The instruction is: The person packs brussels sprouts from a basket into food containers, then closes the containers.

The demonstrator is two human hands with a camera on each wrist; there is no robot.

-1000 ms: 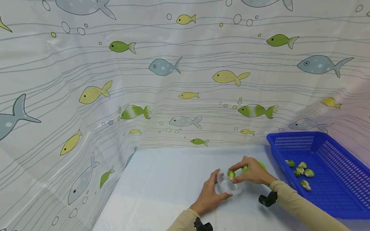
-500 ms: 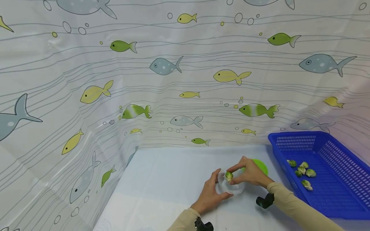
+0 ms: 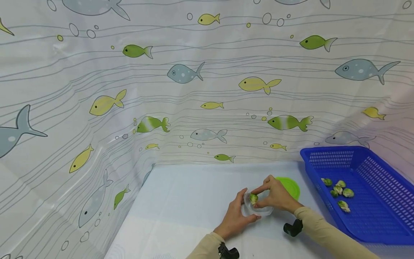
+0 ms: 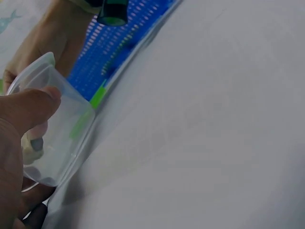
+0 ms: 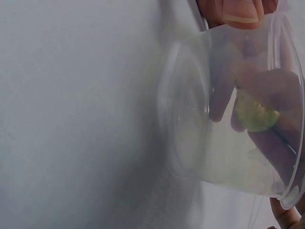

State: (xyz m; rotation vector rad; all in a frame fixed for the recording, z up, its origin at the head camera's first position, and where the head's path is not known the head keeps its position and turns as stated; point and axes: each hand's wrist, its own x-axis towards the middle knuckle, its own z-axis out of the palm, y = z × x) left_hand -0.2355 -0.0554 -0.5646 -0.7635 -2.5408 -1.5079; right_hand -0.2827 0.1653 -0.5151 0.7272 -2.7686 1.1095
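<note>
A clear plastic tub (image 3: 263, 212) sits low over the white table, tilted in the left wrist view. My left hand (image 3: 233, 218) holds it around the side, the thumb (image 4: 43, 102) pressed on its wall. Between thumb and fingers, my right hand (image 3: 275, 196) pinches a small Brussels sprout (image 3: 253, 198). Seen through the clear wall in the right wrist view, the sprout (image 5: 257, 114) and the fingertips are inside the tub. The right hand partly covers the tub's far rim in the head view.
Right behind the right hand lies a round green lid (image 3: 291, 187). A blue perforated basket (image 3: 381, 212) stands at the right with several Brussels sprouts (image 3: 348, 193) in it. A fish-patterned curtain (image 3: 207, 122) hangs behind the white table (image 3: 181, 194).
My right hand has moved left and slightly down with the Brussels sprout, into the tub. More of the green lid shows behind it. The left hand has stayed in place on the tub.
</note>
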